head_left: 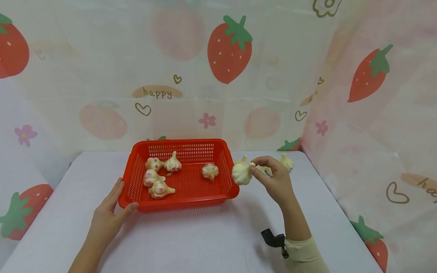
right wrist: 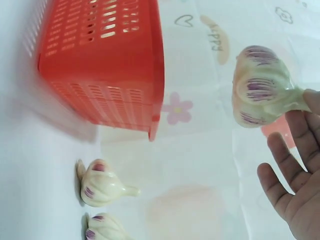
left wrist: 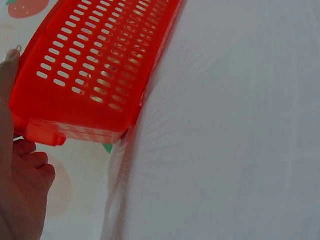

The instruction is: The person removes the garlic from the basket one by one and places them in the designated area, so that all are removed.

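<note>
A red plastic basket point(head_left: 186, 205) stands on the table with several garlic bulbs in it. My left hand point(head_left: 105, 217) grips its front left corner; in the left wrist view the thumb lies on the rim point(left wrist: 31, 62) and the fingers curl beneath it. By its stem, my right hand point(head_left: 275, 181) pinches a garlic bulb point(head_left: 241, 174), held up beside the basket's right end. Purple streaks mark this bulb in the right wrist view, where the other fingers are spread. Inside the basket, most bulbs point(head_left: 161, 189) cluster on the left, with one bulb point(head_left: 210, 171) toward the right.
Behind my right hand, another garlic bulb point(head_left: 286, 162) is on the table point(head_left: 191, 242), and others there are partly hidden. Two bulbs show beside the basket in the right wrist view, the nearer one point(right wrist: 104, 184) whole. A strawberry-printed cloth point(head_left: 191, 68) hangs behind.
</note>
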A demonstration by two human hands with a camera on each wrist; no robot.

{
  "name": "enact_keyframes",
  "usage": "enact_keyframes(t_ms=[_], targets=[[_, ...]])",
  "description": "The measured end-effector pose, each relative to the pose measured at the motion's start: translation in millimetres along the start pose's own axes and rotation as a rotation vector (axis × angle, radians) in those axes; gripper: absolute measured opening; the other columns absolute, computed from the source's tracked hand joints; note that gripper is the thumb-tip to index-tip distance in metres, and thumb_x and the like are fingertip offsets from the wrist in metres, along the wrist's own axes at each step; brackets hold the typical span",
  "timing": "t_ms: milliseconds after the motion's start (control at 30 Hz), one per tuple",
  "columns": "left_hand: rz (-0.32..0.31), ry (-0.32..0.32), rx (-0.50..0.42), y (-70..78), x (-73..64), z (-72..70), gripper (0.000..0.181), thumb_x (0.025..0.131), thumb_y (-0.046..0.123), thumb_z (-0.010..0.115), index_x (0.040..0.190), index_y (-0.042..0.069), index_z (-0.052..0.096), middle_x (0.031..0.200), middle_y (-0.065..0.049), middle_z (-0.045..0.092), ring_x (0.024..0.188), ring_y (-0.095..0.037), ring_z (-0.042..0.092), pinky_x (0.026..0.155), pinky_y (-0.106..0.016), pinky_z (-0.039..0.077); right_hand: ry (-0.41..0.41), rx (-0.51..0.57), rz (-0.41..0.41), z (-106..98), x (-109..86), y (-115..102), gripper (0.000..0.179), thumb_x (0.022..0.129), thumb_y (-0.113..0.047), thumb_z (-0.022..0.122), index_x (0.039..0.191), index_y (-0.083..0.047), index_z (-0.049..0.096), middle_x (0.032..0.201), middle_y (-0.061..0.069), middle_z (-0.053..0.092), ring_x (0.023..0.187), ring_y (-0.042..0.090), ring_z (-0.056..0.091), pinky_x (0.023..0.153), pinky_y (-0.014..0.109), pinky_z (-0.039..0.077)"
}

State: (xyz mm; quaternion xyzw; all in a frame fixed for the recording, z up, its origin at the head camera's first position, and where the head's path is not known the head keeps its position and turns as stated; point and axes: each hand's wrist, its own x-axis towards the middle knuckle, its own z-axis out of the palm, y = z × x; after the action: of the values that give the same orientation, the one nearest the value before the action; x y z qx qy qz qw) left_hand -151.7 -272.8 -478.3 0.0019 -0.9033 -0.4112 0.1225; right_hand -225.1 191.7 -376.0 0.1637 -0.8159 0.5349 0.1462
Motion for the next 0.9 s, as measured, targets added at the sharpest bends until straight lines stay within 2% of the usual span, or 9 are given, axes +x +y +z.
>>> enact_keyframes(t_ms=[200,300,433,500,667,833,867,900], targets=[[0.003,0.004,0.005,-2.3,-0.6,-0.6,0.088,0.095,0.044,0.072,0.164,0.027,0.02,0.17,-0.003,0.02,0.155,-0.038,0.024,0.108,-0.069,0.037,0.028,-0.027,-0.014,-8.7,1.8,2.1,0.017,0.092,-0.017,0.078,0.106,-0.008,0.074,0.104,0.004,0.072,0.106,0.02,0.063,0.091,0.024,0.053],[0.004,0.007,0.006,-2.4,-0.8,0.4,0.088,0.095,0.044,0.072,0.164,0.026,0.02,0.17,-0.003,0.02,0.156,-0.037,0.023,0.108,-0.069,0.036,0.046,-0.043,-0.024,-13.2,2.6,3.0,0.017,0.092,-0.016,0.079,0.106,-0.007,0.074,0.103,0.006,0.073,0.104,0.019,0.064,0.091,0.022,0.051],[0.004,0.01,0.009,-2.6,-1.9,0.9,0.088,0.095,0.043,0.072,0.164,0.026,0.02,0.17,-0.002,0.02,0.156,-0.036,0.023,0.109,-0.069,0.036,0.056,-0.066,-0.02,-17.4,2.4,3.7,0.017,0.092,-0.017,0.079,0.106,-0.008,0.075,0.103,0.006,0.072,0.102,0.015,0.064,0.085,0.019,0.052],[0.004,0.01,0.011,-2.8,-2.2,1.4,0.088,0.095,0.043,0.072,0.164,0.026,0.02,0.171,-0.001,0.02,0.156,-0.035,0.022,0.108,-0.068,0.036,0.06,-0.072,-0.01,-19.7,2.4,4.5,0.018,0.092,-0.018,0.079,0.107,-0.008,0.075,0.104,0.006,0.072,0.103,0.014,0.064,0.085,0.019,0.052],[0.016,0.016,0.014,-2.3,-0.8,2.2,0.088,0.095,0.043,0.072,0.164,0.027,0.021,0.17,0.0,0.021,0.156,-0.034,0.023,0.108,-0.066,0.036,0.077,-0.083,-0.016,-27.8,3.9,7.2,0.019,0.092,-0.017,0.078,0.108,-0.007,0.074,0.109,0.006,0.073,0.106,0.011,0.063,0.095,0.027,0.048],[0.025,0.016,0.008,-1.4,-0.6,1.3,0.087,0.095,0.043,0.072,0.164,0.026,0.021,0.17,-0.001,0.021,0.156,-0.032,0.022,0.112,-0.065,0.034,0.09,-0.088,-0.023,-35.9,4.7,10.8,0.02,0.093,-0.017,0.077,0.109,-0.006,0.074,0.112,0.007,0.072,0.106,0.011,0.062,0.097,0.03,0.049],[0.026,0.018,0.01,-1.6,-0.9,1.3,0.087,0.095,0.043,0.072,0.164,0.026,0.021,0.17,-0.001,0.022,0.157,-0.032,0.022,0.113,-0.063,0.033,0.09,-0.084,-0.023,-37.3,5.0,11.7,0.02,0.094,-0.017,0.077,0.109,-0.005,0.073,0.112,0.007,0.072,0.106,0.011,0.062,0.098,0.032,0.048],[0.025,0.02,0.01,-1.9,-1.2,1.4,0.087,0.095,0.043,0.072,0.164,0.026,0.022,0.17,0.0,0.022,0.157,-0.031,0.022,0.118,-0.053,0.034,0.091,-0.081,-0.023,-38.8,5.4,12.8,0.02,0.094,-0.017,0.077,0.109,-0.005,0.073,0.112,0.008,0.072,0.107,0.011,0.061,0.1,0.034,0.047]])
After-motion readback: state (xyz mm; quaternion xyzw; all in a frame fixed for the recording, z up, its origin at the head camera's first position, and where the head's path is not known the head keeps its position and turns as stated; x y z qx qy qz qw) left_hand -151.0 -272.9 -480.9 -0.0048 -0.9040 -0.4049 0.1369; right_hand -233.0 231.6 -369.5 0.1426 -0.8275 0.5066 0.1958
